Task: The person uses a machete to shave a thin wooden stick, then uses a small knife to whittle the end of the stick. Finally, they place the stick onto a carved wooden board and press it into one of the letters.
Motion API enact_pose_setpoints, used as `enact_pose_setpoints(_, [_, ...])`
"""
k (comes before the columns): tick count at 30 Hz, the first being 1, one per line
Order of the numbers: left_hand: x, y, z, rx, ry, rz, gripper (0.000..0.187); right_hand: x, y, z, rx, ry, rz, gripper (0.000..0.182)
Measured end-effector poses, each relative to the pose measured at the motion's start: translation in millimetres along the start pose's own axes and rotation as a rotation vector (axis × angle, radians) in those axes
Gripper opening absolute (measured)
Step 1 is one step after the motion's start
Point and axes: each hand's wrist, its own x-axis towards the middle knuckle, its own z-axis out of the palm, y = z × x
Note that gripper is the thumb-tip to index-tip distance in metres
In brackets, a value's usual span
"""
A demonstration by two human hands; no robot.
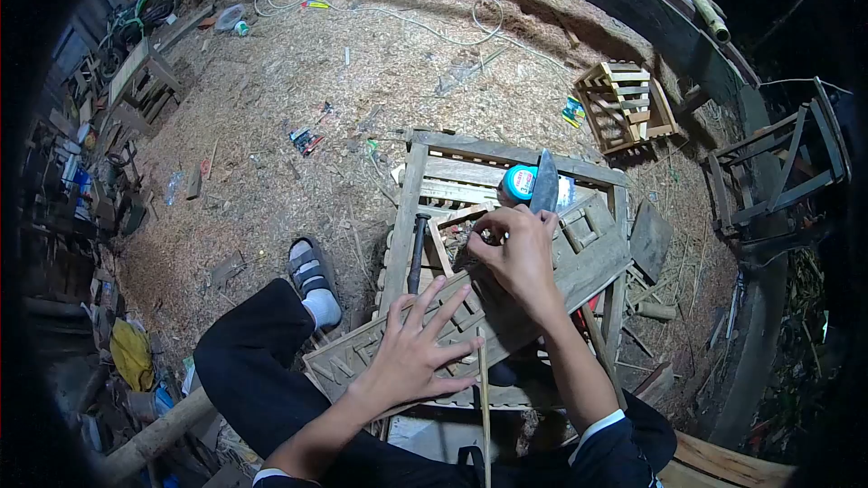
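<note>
My left hand (411, 348) lies with fingers spread on a slotted wooden board (579, 269), its thumb near a thin wooden strip (485, 398). Farther along the same board is my right hand (520, 253), thumb and forefinger pinched together. What those fingers hold, if anything, I cannot tell. A broad knife blade (545, 183) points away just beyond the right knuckles, its near end hidden by the hand. Beside the blade sits a jar with a turquoise lid (520, 182). The board rests slantwise across a wooden frame (411, 185).
A dark rod-shaped tool (418, 253) leans at the frame's left side. A slatted wooden crate (626, 108) stands at the back right, with a chair-like wooden frame (778, 167) beyond it. Wood shavings cover the ground (271, 126), and a pale cable (407, 23) runs across the back.
</note>
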Motion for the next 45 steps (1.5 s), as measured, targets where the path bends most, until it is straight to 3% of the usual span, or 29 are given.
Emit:
enact_pose_setpoints(7, [-2, 0, 2, 0.023, 0.026, 0.022, 0.050, -15, 14, -3, 0.162, 0.007, 0.059, 0.015])
enact_pose_setpoints(9, [-2, 1, 1, 0.017, 0.042, 0.033, 0.051, -23, 9, -8, 0.461, 0.025, 0.091, 0.020])
enact_pose_setpoints(11, [-3, 1, 0, 0.032, 0.053, 0.051, 0.053, -35, 3, -24, 0.338, -0.009, 0.078, 0.022])
enact_pose_setpoints(14, [-5, -1, 4, 0.058, 0.079, 0.075, 0.050, -62, 5, -35, 0.267, 0.037, -0.175, 0.022])
enact_pose_setpoints(19, [-7, 1, 5, 0.070, 0.119, 0.099, 0.051, -133, -12, -54, 0.170, 0.021, -0.151, 0.015])
enact_pose_setpoints(21, [-8, -1, 9, 0.077, 0.137, 0.114, 0.054, -158, -6, -49, 0.266, -0.044, 0.002, 0.014])
enact_pose_setpoints(24, [-9, 0, 14, 0.097, 0.156, 0.103, 0.055, -181, 10, -27, 0.273, 0.063, -0.035, 0.014])
enact_pose_setpoints(29, [-10, 3, 15, 0.112, 0.164, 0.097, 0.055, -182, 14, -12, 0.192, 0.135, -0.122, 0.014])
enact_pose_setpoints(33, [-8, 3, 15, 0.111, 0.169, 0.094, 0.054, -184, 8, -12, 0.175, 0.114, -0.002, 0.016])
enact_pose_setpoints(41, [-7, 11, 16, 0.105, 0.174, 0.071, 0.056, -184, 10, -18, 0.124, 0.047, 0.011, 0.017])
enact_pose_setpoints(43, [-6, 13, 19, 0.117, 0.192, 0.046, 0.057, -183, 8, -15, 0.019, 0.164, -0.102, 0.016])
enact_pose_setpoints(45, [-6, 13, 21, 0.116, 0.199, 0.045, 0.058, -184, 10, -14, -0.015, 0.176, -0.089, 0.016])
